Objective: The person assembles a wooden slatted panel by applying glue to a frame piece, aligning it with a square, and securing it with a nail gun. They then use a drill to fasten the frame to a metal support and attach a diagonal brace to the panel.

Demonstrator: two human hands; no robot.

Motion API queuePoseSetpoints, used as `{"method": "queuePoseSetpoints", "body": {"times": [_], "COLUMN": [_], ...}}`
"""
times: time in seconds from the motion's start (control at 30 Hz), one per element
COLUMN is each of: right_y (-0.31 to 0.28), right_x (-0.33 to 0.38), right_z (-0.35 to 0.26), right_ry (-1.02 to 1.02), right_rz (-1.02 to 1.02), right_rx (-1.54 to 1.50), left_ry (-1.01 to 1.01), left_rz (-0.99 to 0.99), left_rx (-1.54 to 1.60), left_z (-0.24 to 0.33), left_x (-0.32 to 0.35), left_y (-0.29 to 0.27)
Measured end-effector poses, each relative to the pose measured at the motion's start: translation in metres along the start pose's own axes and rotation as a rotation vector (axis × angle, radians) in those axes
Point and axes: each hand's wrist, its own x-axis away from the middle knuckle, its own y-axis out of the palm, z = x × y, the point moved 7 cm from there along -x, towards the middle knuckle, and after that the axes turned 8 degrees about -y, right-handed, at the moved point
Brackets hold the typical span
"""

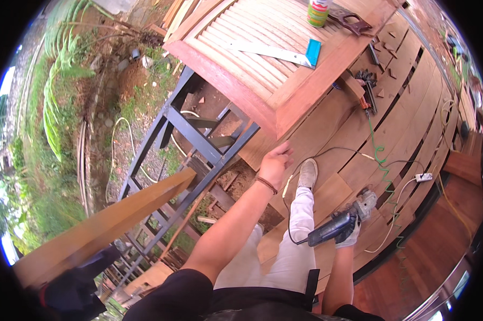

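Outdoor deck: brown planks [407,115] with dark gaps between several boards; small wood offcuts [392,53] scattered beyond the right edge of the louvred panel.
Garden side: green fern fronds [51,107], stones and bare soil, to the left of the deck.
Metal frame: dark, ladder-like frame [196,136], running along the deck's left side, below the panel's left edge.
Timber beam: long squared beam [107,224], pale brown, slanting across the lower left.
Louvred panel: wooden panel [306,96], slatted middle, reddish surround; near corner pointing toward the person, far edge cut off by the view.
On the panel: square [289,55] with teal handle, lying across the slats; spray can [317,13] upright, toward the right edge; handsaw [362,27] with brown handle, at the right edge.
Left hand: bare hand [278,159], fingers curled, near the panel's near corner; whether they close on anything cannot be told.
Right hand: gloved hand [349,231], well apart from the left, gripping the angle grinder.
Angle grinder: dark body, grey head [338,226], held above the deck, right of the person's light-trousered leg.
Lines: black cable [338,150], green coiled hose [379,152], white socket block [423,177], toward the deck's right edge.
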Motion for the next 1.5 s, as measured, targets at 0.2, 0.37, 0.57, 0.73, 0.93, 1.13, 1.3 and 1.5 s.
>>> {"method": "queuePoseSetpoints", "body": {"times": [0.2, 0.37, 0.57, 0.73, 0.93, 1.13, 1.3, 1.5], "right_y": [0.054, 0.080, 0.078, 0.097, 0.142, 0.138, 0.158, 0.155], "right_x": [-0.004, 0.002, 0.042, 0.109, 0.151, 0.162, 0.190, 0.102], "right_z": [0.009, 0.003, -0.090, -0.126, -0.058, -0.051, -0.068, -0.116], "right_ry": [0.074, 0.074, -0.010, -0.076, 0.045, -0.110, -0.118, -0.126], "right_rz": [-0.107, -0.080, -0.059, -0.059, -0.227, -0.283, -0.438, -0.425], "right_rx": [0.135, 0.169, 0.235, 0.251, 0.078, -0.146, -0.238, -0.278], "left_ry": [-0.083, 0.122, 0.150, 0.093, 0.324, 0.278, 0.188, -0.049], "left_rz": [0.111, 0.030, -0.413, -0.816, -0.650, -0.579, -0.822, -0.752], "left_rx": [-0.212, 0.070, -0.722, -0.817, -0.907, -1.073, -0.958, -1.095], "left_z": [-0.016, 0.006, -0.081, -0.093, -0.061, -0.029, -0.042, -0.047], "left_x": [0.004, -0.011, 0.063, 0.233, 0.270, 0.295, 0.280, 0.225], "left_y": [-0.023, -0.008, 0.001, 0.065, 0.038, 0.029, 0.047, 0.115]}}
